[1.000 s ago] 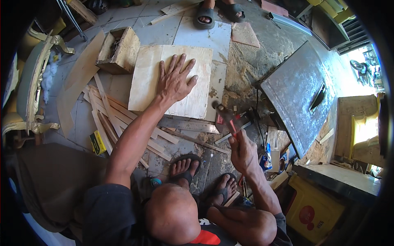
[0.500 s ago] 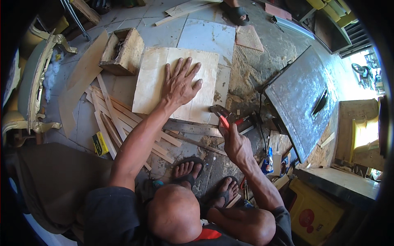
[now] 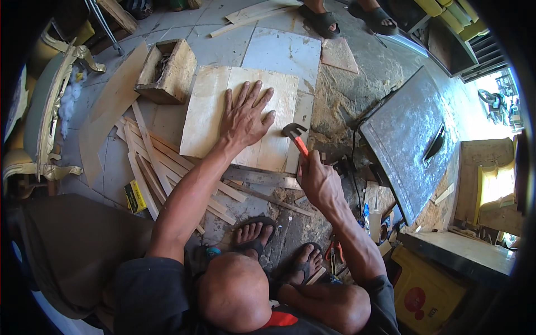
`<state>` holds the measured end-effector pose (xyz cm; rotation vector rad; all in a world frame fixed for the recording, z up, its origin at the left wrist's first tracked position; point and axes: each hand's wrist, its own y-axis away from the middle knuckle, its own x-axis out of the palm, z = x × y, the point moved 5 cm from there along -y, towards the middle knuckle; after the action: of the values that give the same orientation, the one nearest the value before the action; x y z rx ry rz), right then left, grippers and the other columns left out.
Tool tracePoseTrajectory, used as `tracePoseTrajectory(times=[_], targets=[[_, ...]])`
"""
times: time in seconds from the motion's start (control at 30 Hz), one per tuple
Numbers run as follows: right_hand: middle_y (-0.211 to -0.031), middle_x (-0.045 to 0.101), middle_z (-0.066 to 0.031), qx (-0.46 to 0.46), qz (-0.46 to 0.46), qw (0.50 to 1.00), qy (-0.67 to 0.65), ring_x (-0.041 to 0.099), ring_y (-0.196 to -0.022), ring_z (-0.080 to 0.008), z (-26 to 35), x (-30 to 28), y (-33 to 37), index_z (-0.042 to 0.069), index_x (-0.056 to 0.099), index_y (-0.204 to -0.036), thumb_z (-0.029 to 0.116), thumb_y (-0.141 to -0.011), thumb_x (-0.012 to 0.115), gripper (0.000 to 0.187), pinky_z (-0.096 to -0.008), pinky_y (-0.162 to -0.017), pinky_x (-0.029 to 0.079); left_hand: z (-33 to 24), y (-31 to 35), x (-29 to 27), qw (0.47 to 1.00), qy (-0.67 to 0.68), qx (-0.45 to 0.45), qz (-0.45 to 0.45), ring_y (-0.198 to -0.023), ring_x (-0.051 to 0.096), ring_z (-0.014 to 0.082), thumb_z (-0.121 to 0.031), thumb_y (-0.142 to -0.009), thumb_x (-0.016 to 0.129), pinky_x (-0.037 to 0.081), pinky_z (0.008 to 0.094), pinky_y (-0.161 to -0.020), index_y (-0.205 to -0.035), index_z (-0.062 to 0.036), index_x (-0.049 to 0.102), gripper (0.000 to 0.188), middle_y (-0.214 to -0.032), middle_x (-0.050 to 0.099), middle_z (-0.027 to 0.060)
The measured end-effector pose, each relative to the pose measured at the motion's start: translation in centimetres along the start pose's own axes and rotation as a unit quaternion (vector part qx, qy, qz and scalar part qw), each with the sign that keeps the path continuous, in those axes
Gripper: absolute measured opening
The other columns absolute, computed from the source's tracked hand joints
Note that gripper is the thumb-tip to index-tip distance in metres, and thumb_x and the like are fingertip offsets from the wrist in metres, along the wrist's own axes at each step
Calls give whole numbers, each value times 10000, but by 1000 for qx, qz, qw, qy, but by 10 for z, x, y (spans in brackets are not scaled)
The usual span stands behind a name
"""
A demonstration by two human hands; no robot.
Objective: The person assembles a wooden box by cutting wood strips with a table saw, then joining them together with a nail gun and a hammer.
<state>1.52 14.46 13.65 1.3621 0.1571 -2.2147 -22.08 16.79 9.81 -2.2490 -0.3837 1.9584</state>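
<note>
My left hand [image 3: 245, 124] lies flat, fingers spread, on the pale plywood top of a low wooden box [image 3: 204, 101]. My right hand [image 3: 322, 183] is wrapped round the red handle of a claw hammer [image 3: 300, 144]. The hammer's dark head is over the box's right edge, a little off the wood as far as I can tell. No nail can be made out beneath it.
Thin wood strips [image 3: 149, 157] are piled left of the box, below an open wooden box [image 3: 170, 78] of small pieces. A large scuffed metal-topped object [image 3: 407, 139] stands right. Another person's sandalled feet [image 3: 324, 21] are at the top. Pliers [image 3: 335, 254] lie near my foot.
The hammer and my right hand have moved up and away from me, with the head now turned further over the box. The other person's second foot has come into view.
</note>
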Motion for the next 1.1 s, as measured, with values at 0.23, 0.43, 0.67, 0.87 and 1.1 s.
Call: tracePoseTrajectory(times=[0.23, 0.43, 0.67, 0.87, 1.1], targets=[[-672, 640, -255, 31, 21, 999, 0, 637, -618, -507, -7, 1, -10, 48, 431, -1030, 289, -1070, 499, 254, -606, -557, 474, -2, 6, 3, 1000, 6, 1, 5, -1542, 287, 343, -508, -1006, 482, 158, 640, -1236, -1578, -262, 435, 624, -1659, 354, 98], [-695, 642, -303, 15, -16, 999, -29, 650, -668, -526, -10, 1, -31, 39, 432, -1046, 294, -1073, 483, 261, -621, -580, 485, -2, 1, 3, 1000, 1, 4, -2, -1539, 294, 342, -500, -1005, 495, 169, 642, -1232, -1578, -257, 429, 626, -1655, 359, 102], [-678, 642, -308, 38, -35, 998, -29, 648, -647, -538, -2, -5, -60, 33, 436, -1072, 299, -1073, 473, 269, -621, -569, 488, -2, 1, 1, 1000, 6, -1, -5, -1536, 300, 347, -478, -1005, 505, 169, 642, -1230, -1573, -247, 437, 617, -1653, 361, 111], [-683, 649, -305, 8, -100, 994, -45, 657, -649, -529, -7, -10, -79, 28, 459, -1077, 320, -1076, 461, 292, -619, -566, 489, -2, 3, 0, 1000, 21, -1, -20, -1529, 315, 351, -457, -998, 525, 174, 637, -1231, -1557, -229, 466, 607, -1643, 379, 114], [-756, 657, -340, 42, -81, 996, -6, 656, -708, -544, -4, -18, -115, 38, 491, -1048, 365, -1079, 447, 331, -633, -621, 493, 1, 4, -1, 999, 38, -5, -32, -1530, 315, 342, -467, -1001, 506, 170, 643, -1234, -1529, -203, 504, 591, -1630, 398, 122]])
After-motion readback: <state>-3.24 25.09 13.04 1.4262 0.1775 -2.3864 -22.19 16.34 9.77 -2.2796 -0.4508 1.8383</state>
